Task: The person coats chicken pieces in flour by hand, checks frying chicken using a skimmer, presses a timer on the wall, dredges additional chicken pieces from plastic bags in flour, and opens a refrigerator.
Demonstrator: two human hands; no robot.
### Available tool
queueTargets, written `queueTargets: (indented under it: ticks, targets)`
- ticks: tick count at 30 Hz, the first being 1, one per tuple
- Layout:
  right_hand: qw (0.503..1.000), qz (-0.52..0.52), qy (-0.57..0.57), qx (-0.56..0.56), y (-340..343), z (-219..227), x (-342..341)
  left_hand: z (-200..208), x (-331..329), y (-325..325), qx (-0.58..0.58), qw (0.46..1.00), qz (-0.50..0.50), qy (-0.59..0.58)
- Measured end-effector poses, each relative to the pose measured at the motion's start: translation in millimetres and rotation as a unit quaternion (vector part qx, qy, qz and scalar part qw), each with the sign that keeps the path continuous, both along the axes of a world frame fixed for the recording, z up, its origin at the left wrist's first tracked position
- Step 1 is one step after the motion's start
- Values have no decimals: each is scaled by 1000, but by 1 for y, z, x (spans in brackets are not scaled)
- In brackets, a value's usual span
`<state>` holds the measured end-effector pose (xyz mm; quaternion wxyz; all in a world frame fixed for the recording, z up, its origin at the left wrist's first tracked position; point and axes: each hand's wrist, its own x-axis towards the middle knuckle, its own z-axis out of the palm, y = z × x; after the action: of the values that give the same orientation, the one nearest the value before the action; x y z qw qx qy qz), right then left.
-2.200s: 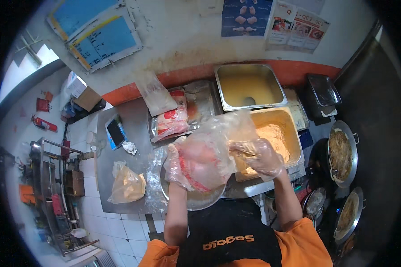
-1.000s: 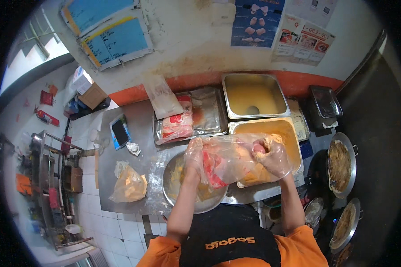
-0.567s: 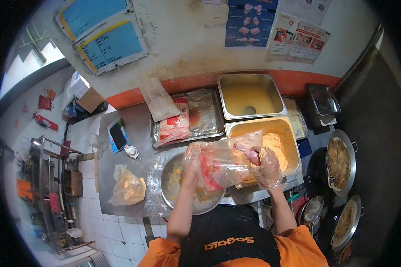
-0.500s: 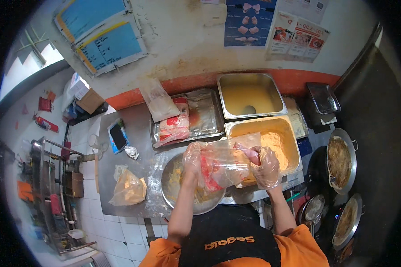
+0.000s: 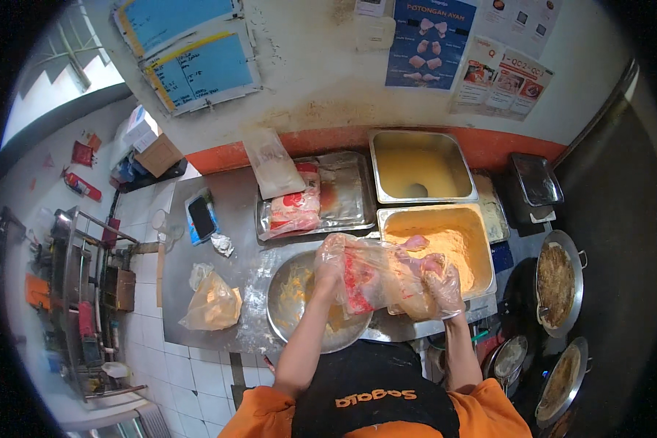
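A clear plastic bag with red print (image 5: pixel 363 281) hangs tilted between my gloved hands, with raw chicken inside it. My left hand (image 5: pixel 330 261) is closed round its left end, above the round metal bowl (image 5: pixel 283 306). At the bag's right end, my right hand (image 5: pixel 442 286) is closed on a pinkish raw chicken piece (image 5: pixel 433 264), partly hidden by plastic and fingers. Another raw chicken piece (image 5: pixel 416 242) lies on the orange flour (image 5: pixel 452 244) in the rectangular metal pan (image 5: pixel 487 252) just beyond.
Behind stands a metal pan of yellowish liquid (image 5: pixel 416 162). A tray (image 5: pixel 350 186) at the back holds another chicken bag (image 5: pixel 297 208). On the left lie a phone (image 5: pixel 201 217) and a bag of flour (image 5: pixel 215 303). Oil-filled woks (image 5: pixel 558 281) stand at right.
A chicken piece now lies on the flour in the pan. My right hand has moved slightly down and right, and the bag's open end has dropped. My left hand still grips the bag.
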<state>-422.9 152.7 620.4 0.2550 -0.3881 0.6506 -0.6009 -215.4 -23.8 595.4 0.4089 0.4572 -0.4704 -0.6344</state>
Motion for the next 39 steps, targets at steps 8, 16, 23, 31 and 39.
queueTargets:
  ticks: [8, 16, 23, 31, 39]
  targets:
    - [967, -90, 228, 72, -6, 7, 9, -58, 0, 2, 4, 999, 46, -10]
    - [977, -98, 179, 53, -11, -18, -1, -54, -2, 4, 31, 999, -22, -24]
    - [977, -111, -173, -59, -24, -24, -8, -55, -4, 15, 107, 994, 7, 24]
    - [994, -101, -30, 31, -27, -39, -15, -25, -3, 12, 195, 978, -19, 76]
    - [966, -249, 20, -68, -17, 33, -45, -53, 16, -3, 204, 971, -32, 118]
